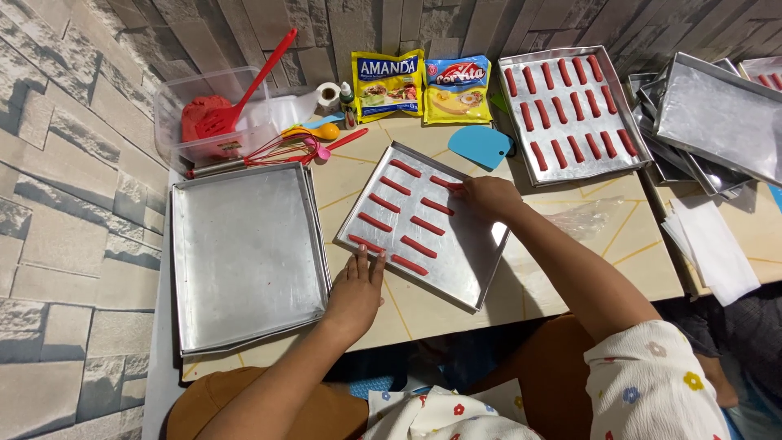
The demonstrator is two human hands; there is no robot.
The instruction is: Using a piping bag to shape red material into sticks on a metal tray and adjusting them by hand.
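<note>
Head view, working at the slanted metal tray in the middle of the table — all places below are taken from it.

My left hand lies flat on the tabletop at the tray's near-left rim, fingers together and extended, fingertips touching the edge; it clamps nothing. My right hand is over the tray's far-right corner, fingers curled down onto the end of a red dough stick. Contact is clear; whether the fingers pinch it or only press it I cannot tell.

That stick lies on the tray floor with its long axis running left-right along the tray's slant, parallel to the other red sticks, which sit in two columns. It extends leftward from my right fingertips, so the right hand is the nearer one — the left is well apart, across the tray.

Left of the tray: an empty metal tray, just beside. Beyond it: a filled tray of sticks, a blue scraper, two snack packets.
</note>
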